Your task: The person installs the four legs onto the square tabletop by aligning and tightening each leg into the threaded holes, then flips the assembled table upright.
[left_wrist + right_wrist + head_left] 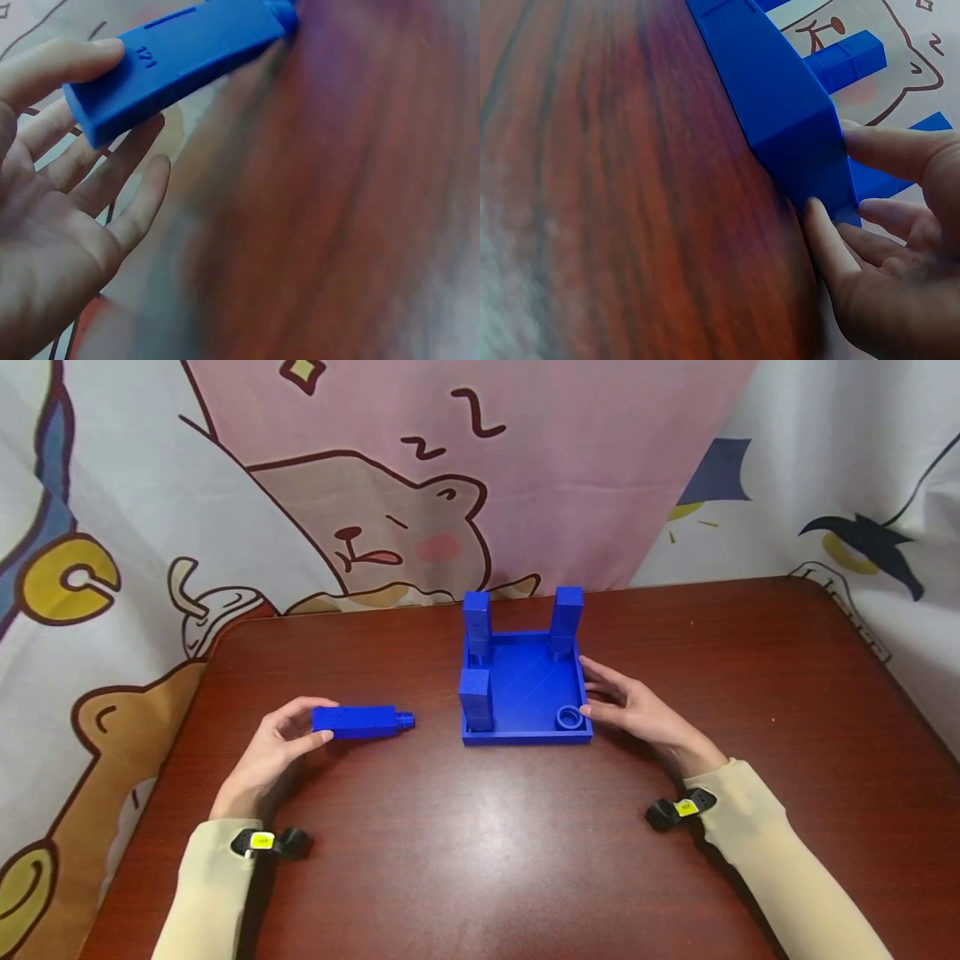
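Note:
My left hand [273, 752] pinches a blue square leg [356, 721] by its outer end, between thumb and fingers. The leg lies level, its narrow threaded tip pointing right; raised digits show on its face in the left wrist view. To the right is a blue square tray-like base [525, 739] with three upright blue legs, one far left [477, 622], one far right [567, 618] and one near left [476, 697]. A round socket [569, 718] sits in its near right corner. My right hand [637, 706] touches the base's right wall with extended fingers and thumb.
The brown wooden table [480, 860] carries the base. Behind it hangs a cloth [562, 485] printed with cartoon animals. Black wrist cameras [291, 842] are strapped over both pale sleeves.

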The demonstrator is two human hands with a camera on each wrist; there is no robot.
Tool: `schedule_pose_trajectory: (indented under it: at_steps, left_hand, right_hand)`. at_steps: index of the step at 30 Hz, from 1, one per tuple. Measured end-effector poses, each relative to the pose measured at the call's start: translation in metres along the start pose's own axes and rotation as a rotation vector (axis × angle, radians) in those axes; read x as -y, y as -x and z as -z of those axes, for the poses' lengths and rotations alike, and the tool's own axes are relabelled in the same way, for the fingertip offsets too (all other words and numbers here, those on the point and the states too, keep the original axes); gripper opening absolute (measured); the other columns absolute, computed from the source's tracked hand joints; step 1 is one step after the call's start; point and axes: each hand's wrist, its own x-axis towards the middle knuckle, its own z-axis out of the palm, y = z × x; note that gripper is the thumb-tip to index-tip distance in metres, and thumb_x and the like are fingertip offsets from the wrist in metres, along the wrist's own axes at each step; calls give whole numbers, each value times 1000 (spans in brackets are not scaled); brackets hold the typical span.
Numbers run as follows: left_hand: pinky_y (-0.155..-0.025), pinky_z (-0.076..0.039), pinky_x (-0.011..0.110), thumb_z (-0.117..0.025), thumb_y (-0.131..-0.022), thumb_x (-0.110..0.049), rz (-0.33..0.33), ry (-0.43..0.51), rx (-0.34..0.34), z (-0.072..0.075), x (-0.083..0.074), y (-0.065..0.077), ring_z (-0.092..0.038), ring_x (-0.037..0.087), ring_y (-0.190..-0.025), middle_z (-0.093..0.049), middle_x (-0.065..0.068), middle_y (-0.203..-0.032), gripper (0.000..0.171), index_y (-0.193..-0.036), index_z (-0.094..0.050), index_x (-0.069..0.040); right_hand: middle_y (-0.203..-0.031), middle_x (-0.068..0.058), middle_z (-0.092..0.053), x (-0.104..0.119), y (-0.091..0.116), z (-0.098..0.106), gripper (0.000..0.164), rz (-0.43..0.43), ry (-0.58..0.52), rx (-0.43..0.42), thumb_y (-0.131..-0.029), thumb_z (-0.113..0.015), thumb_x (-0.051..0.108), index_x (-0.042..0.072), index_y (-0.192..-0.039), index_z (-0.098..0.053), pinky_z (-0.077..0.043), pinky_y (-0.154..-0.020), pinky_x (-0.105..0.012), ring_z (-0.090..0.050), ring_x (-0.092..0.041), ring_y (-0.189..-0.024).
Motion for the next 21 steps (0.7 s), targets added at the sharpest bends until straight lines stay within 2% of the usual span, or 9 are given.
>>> schedule_pose_trajectory:
  at_steps: [4,7,13,16,21]
  left_hand:
    - [-69,-44,24,-67,-88,3,5,59,-50,-2,-13,-2,-56,18,-88,-64,3,-107,35,-122,-59,1]
    - [-75,-47,23,-66,-89,0,-3,73,-48,-4,-23,-5,-58,20,-96,-62,7,-114,35,-123,-59,0]
    - [-82,-50,26,-66,-88,3,-69,68,-1,-13,-42,-14,-58,24,-103,-59,15,-120,35,-122,-59,2]
    - [-79,-49,26,-65,-86,7,-104,69,5,-19,-52,-18,-60,24,-98,-61,16,-116,33,-119,-61,3]
    - [-75,-48,27,-65,-82,14,-176,62,37,-29,-65,-22,-61,23,-91,-64,15,-111,33,-114,-63,7]
  right_hand:
    - [-153,-17,-31,1,0,-1,73,-28,9,-1,-92,-66,8,5,-153,-25,-30,-108,-45,-38,-34,-133]
    - [-153,-16,-31,3,0,-2,72,-38,-5,-5,-92,-66,8,6,-153,-26,-27,-108,-51,-38,-34,-133]
    - [-153,-16,-31,1,0,-3,72,-28,-27,-13,-91,-66,4,4,-152,-27,-32,-107,-39,-39,-33,-132]
    - [-153,-16,-31,0,0,-2,72,-19,-33,-14,-91,-65,3,3,-152,-26,-34,-106,-34,-39,-34,-132]
    - [-152,-17,-32,-1,1,-1,72,-12,-36,-8,-91,-65,3,3,-152,-26,-34,-106,-34,-39,-34,-132]
